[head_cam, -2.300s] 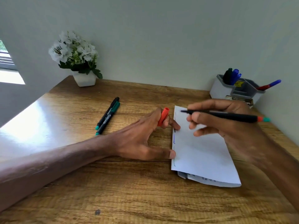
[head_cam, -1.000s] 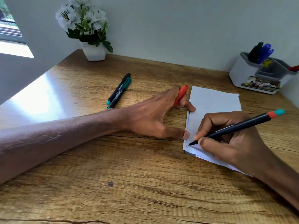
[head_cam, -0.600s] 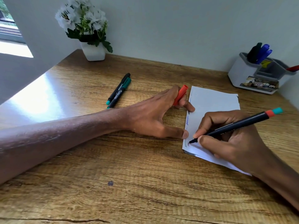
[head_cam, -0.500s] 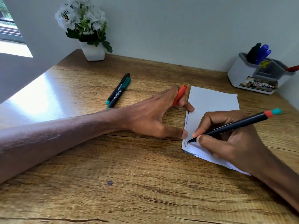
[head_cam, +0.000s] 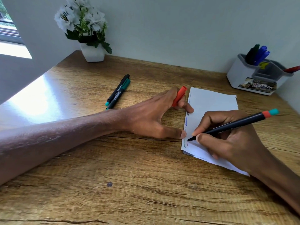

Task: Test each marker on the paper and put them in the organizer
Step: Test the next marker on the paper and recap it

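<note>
My right hand (head_cam: 227, 140) grips an uncapped dark marker (head_cam: 235, 125) with a red and teal end, its tip on the left edge of the white paper (head_cam: 211, 104). Several short scribbles run down that edge. My left hand (head_cam: 151, 117) pinches the red cap (head_cam: 179, 95) between two fingers while its thumb and a fingertip press on the paper's left edge. Two capped markers (head_cam: 117, 93), one black and one green, lie side by side on the desk to the left. The white organizer (head_cam: 240, 75) stands at the back right with several markers in it.
A white pot of white flowers (head_cam: 90, 38) stands at the back left against the wall. The wooden desk (head_cam: 113, 184) ends at walls behind and to the right. A red marker (head_cam: 292, 69) leans from the organizer's right compartment.
My right hand came down from above the paper and set the marker tip on its lower left edge, where it has scribbled a small mark. My left hand has kept its hold.
</note>
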`<state>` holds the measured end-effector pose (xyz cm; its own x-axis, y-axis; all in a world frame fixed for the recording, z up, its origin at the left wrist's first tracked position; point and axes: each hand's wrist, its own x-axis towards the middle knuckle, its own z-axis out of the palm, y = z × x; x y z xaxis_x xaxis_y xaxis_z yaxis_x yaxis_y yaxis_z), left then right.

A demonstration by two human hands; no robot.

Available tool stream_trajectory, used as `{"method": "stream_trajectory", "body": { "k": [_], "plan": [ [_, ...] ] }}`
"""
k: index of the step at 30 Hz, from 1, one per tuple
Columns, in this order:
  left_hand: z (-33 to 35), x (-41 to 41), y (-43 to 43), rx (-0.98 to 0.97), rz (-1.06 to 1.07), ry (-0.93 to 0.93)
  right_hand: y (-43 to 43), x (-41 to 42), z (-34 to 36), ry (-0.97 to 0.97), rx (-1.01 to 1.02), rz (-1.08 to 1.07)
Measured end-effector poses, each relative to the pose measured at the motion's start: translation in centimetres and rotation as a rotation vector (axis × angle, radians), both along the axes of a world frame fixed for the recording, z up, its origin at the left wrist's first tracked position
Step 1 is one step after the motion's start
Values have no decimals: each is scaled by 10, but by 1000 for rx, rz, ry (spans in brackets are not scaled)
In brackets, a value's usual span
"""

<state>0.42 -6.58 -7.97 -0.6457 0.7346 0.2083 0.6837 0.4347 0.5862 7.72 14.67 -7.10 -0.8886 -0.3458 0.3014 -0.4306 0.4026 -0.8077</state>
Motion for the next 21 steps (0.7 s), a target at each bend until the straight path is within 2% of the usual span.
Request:
{"method": "stream_trajectory", "body": {
  "k": [8,15,21],
  "plan": [
    [-1,-1,0,-4,5,15,5,-3,-4,-52,-46,-39],
    [-2,-3,-1,-18,0,2,12,-8,-2,-99,-371,-113],
    [-2,0,-3,89,59,106,17,-6,12,-54,-431,-127]
  ]
}}
